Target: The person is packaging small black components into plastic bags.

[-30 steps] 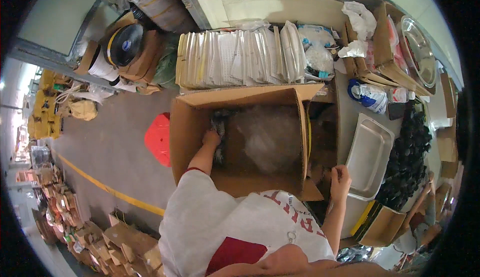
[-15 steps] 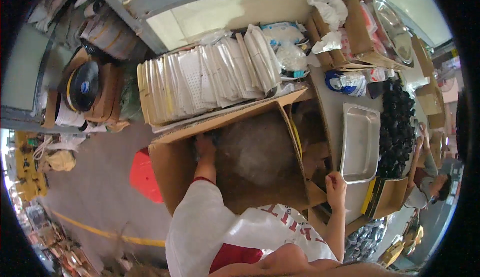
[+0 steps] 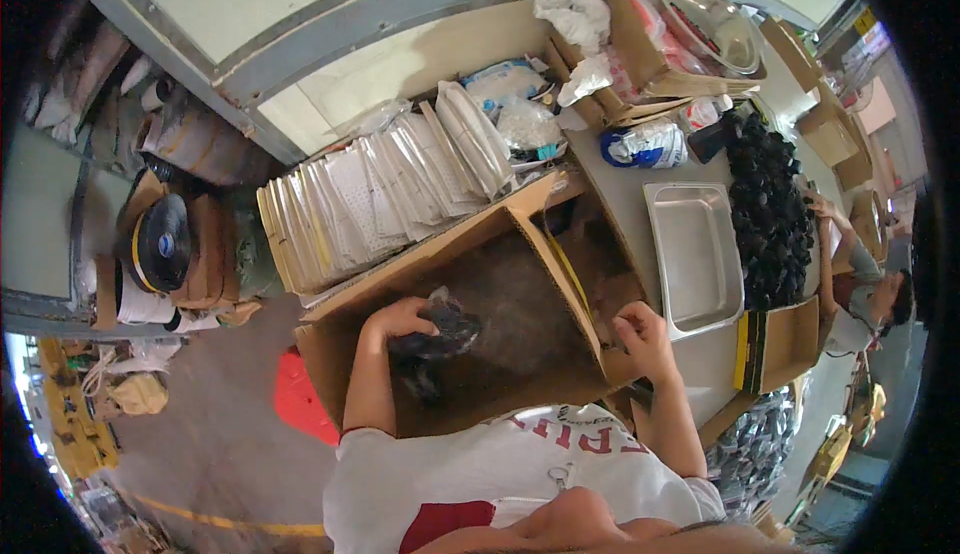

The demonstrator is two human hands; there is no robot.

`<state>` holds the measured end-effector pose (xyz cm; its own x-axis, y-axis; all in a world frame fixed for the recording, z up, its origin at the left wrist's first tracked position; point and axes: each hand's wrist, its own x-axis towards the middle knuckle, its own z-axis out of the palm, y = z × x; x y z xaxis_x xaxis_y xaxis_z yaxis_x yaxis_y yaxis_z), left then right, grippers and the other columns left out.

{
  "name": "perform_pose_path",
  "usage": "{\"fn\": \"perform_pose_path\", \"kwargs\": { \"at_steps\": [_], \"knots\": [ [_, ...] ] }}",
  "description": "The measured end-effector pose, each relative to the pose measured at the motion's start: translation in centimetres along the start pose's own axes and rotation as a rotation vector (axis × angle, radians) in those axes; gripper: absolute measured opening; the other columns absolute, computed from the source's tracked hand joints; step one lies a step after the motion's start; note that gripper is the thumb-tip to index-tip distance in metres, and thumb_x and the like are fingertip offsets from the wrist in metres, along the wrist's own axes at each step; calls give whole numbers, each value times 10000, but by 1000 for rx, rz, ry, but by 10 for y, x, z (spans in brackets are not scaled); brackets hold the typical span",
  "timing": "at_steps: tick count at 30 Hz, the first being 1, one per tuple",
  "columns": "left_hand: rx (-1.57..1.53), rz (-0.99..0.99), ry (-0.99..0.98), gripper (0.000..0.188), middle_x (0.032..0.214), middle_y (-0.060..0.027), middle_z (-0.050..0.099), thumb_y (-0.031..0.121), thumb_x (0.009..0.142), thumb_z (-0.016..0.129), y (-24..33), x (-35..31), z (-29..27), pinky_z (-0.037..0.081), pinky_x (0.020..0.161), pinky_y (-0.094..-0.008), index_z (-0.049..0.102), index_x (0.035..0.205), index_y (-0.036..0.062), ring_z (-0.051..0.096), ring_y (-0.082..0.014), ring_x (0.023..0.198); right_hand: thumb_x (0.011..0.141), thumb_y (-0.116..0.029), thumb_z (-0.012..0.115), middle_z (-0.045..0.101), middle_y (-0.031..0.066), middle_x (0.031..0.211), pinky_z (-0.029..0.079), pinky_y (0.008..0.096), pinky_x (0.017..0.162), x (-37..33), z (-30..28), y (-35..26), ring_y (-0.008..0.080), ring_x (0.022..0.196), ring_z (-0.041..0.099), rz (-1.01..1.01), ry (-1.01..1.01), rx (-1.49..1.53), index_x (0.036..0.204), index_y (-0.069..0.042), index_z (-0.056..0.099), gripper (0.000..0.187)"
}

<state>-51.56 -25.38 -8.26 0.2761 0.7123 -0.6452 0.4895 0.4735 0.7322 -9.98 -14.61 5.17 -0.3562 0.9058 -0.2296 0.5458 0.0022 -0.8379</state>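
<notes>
A large open cardboard box stands in front of me, with a clear plastic liner inside. My left hand is inside the box near its left wall, closed on a dark crumpled object. My right hand rests on the box's right edge, fingers curled over the cardboard.
A steel tray lies on the grey table right of the box, beside a heap of small black pieces. Stacked white flat packs stand behind the box. Another person works at the far right. A red object sits on the floor.
My left hand has lifted inside the box and now grips a dark object. My right hand moved from the box's corner onto its right edge. The view swung left.
</notes>
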Motion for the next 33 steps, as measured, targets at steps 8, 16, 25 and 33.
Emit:
{"fn": "perform_pose_path", "kwargs": {
  "at_steps": [8,16,25,33],
  "knots": [
    [-1356,523,-78,603,1201,-143,566,201,722,616,174,-17,81,426,959,-387,458,1264,-9,560,-268,1086,800,-253,687,605,164,879,485,359,716,-17,10,-56,300,822,612,-422,-258,29,972,8,574,333],
    [-979,597,150,574,1089,-85,589,192,743,730,267,31,138,509,837,-341,468,1228,31,601,-193,954,797,-265,667,578,148,742,477,400,614,-31,-54,-37,340,693,592,-460,146,-97,791,-14,567,270],
    [-967,547,-100,515,1095,-80,596,309,836,667,362,99,189,522,811,-348,476,1228,36,612,-200,962,853,-228,605,557,186,692,439,379,586,-42,-150,23,344,641,545,-300,255,202,774,-2,551,246],
    [-726,389,-33,386,1039,-77,609,186,844,640,465,155,252,504,802,-311,532,1166,2,611,-179,901,859,-181,566,498,182,638,428,375,580,-56,-228,86,308,594,523,-362,443,198,752,14,517,228]
  ]
}}
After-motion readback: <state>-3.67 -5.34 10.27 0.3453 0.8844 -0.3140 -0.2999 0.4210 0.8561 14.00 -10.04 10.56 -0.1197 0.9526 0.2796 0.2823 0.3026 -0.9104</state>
